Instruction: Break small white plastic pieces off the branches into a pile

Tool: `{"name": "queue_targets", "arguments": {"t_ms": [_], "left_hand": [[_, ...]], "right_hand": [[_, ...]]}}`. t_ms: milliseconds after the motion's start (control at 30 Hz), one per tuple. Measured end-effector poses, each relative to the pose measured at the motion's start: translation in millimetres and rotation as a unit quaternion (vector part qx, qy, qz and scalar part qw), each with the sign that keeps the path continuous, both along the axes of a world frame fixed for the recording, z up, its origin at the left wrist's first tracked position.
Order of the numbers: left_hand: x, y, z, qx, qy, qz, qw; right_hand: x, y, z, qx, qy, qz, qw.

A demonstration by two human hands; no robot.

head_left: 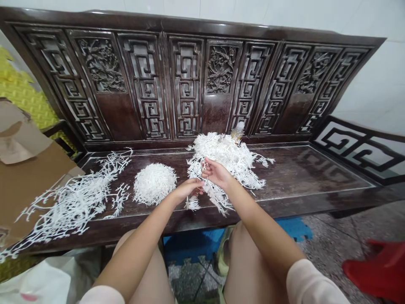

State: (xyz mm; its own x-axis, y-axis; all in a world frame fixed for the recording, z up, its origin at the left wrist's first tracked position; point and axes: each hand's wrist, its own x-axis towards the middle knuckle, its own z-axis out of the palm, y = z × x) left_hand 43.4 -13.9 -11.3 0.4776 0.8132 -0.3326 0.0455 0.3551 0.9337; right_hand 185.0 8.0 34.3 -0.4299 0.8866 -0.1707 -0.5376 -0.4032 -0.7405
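My left hand (190, 188) and my right hand (217, 172) are close together over the front of the bench seat. Both have their fingers pinched around a thin white branched plastic sprig (204, 169), partly hidden by the fingers. Just behind and under my right hand spreads a large pile of white leafy plastic sprigs (226, 152). A small white cluster (192, 203) lies below my left hand. To its left sits a rounded heap of small white pieces (155, 183). Farther left is a long tangle of bare white branched stems (82, 198).
The dark wooden bench (291, 169) has a carved backrest (218, 112). A small bottle (238, 131) stands behind the large pile. Cardboard (34, 181) lies at the left, above a white bag (41, 278). A red plastic object (376, 268) is at lower right.
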Motion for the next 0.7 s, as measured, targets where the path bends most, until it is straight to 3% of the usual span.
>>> {"name": "queue_targets", "arguments": {"t_ms": [167,267,333,400,500,567,700], "left_hand": [[-1,4,-5.0,0.051,0.003,0.064,0.997],[-2,7,-8.8,0.087,0.014,0.116,0.989],[-4,8,-9.1,0.113,0.022,0.137,0.984],[-7,9,-6.8,0.144,0.031,0.156,0.977],[-13,9,-0.1,0.189,0.021,0.168,0.967],[-19,9,4.2,0.206,0.006,0.159,0.965],[-31,10,8.2,0.207,-0.006,0.112,0.972]], "right_hand": [[4,5,-4.4,-0.015,-0.016,-0.093,0.995],[12,14,-16.2,-0.068,-0.079,-0.2,0.974],[17,19,-24.6,-0.097,-0.144,-0.233,0.957],[20,20,-30.1,-0.092,-0.2,-0.176,0.96],[19,14,-31.1,-0.027,-0.245,0.015,0.969],[14,8,-28.5,0.025,-0.249,0.107,0.962],[1,-2,-24.3,0.09,-0.217,0.124,0.964]]}}
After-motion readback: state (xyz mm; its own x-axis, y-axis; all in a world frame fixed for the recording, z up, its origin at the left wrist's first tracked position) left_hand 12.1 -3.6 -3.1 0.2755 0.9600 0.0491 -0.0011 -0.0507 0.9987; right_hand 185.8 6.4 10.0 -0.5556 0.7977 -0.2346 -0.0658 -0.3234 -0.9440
